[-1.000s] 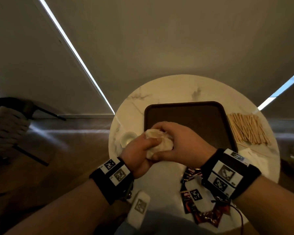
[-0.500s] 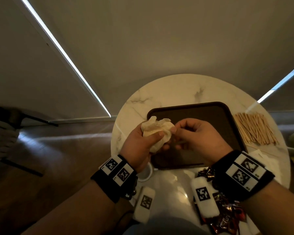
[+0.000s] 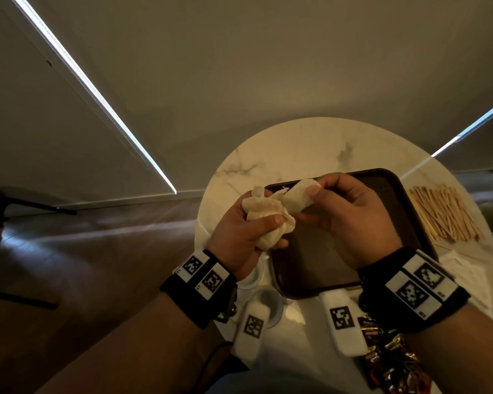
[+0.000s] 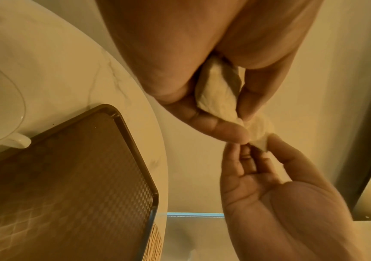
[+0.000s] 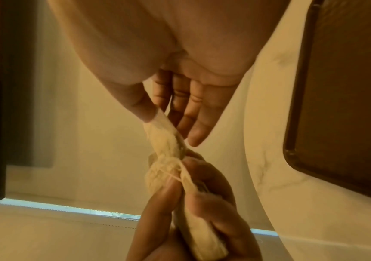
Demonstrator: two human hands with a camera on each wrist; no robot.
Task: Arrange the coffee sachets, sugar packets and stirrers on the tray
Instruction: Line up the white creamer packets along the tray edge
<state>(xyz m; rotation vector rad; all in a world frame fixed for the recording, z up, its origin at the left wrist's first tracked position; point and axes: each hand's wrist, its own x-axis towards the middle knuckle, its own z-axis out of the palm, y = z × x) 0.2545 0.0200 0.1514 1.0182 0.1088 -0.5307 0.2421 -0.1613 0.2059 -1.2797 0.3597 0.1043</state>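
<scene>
From the head view, both hands are raised above a round marble desk [image 3: 296, 143]. The left hand [image 3: 239, 237] is clenched around a crumpled pale tissue [image 3: 265, 220], thumb pressed across its front. The right hand [image 3: 350, 220] pinches a loose end of the same tissue between thumb and forefinger, so the paper stretches between the two hands. Below them lies a dark brown tray [image 3: 393, 200], its surface bare where it shows. To the right of the tray, on the desk, sits a pile of wooden stirrers [image 3: 447, 214], with white sugar packets [image 3: 464, 268] lying nearer the person beside the tray. Dark, shiny coffee sachets [image 3: 393, 362] are heaped at the near edge of the desk, under the right wrist. A small white cup [image 3: 252, 277] stands just off the tray's near left corner, partly hidden by the left wrist.

In the left wrist view, the left hand [image 4: 202, 70] grips the tissue [image 4: 215, 95] between thumb and fingers, while the right hand [image 4: 269, 185] meets it from below, fingertips on the tissue's end. The tray [image 4: 68, 176] and the rim of the cup [image 4: 12, 123] lie on the desk [image 4: 57, 61] to the left.

In the right wrist view, the right hand [image 5: 169, 79] pinches the tissue [image 5: 164, 141] at its thumb tip, the other fingers held straight. The left hand [image 5: 191, 220] clutches the bunched remainder. A corner of the tray [image 5: 336, 123] shows at right.
</scene>
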